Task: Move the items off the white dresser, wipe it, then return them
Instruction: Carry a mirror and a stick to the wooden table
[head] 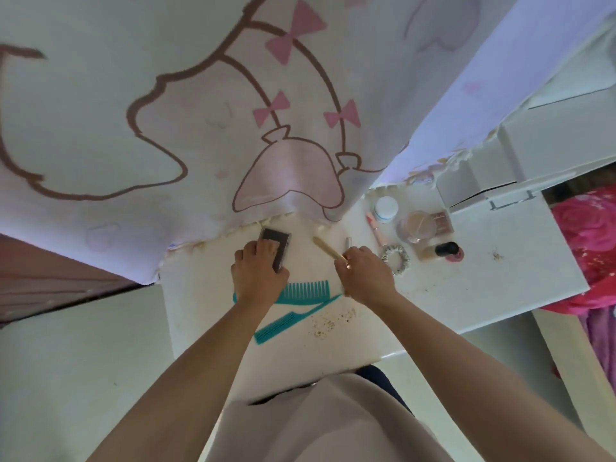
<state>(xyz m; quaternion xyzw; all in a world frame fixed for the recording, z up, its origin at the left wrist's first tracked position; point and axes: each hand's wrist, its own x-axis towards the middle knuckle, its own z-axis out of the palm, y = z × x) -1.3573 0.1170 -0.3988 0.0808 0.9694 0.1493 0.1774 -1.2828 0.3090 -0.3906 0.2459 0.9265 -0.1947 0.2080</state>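
**White dresser (pixel 466 288), seen from above.** The left hand (pixel 258 271) grasps a dark flat case (pixel 276 243) at the far edge. The right hand (pixel 365 273) is clenched on a thin tan stick (pixel 323 245).

**Risk:** both wrists hang over the teal combs (pixel 308 290), so a careless lift could sweep them, or the crumbs (pixel 328 323), off the near edge.

**Containers:** at far right, a clear round jar (pixel 416 228) holds what seems to be pale powder. The white jar (pixel 386 208) is lidded and its contents are hidden.

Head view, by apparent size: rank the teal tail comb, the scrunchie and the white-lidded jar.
1. teal tail comb, clearly the longest.
2-3. scrunchie and white-lidded jar look about alike; the scrunchie lies nearer the camera, so I leave them unranked.
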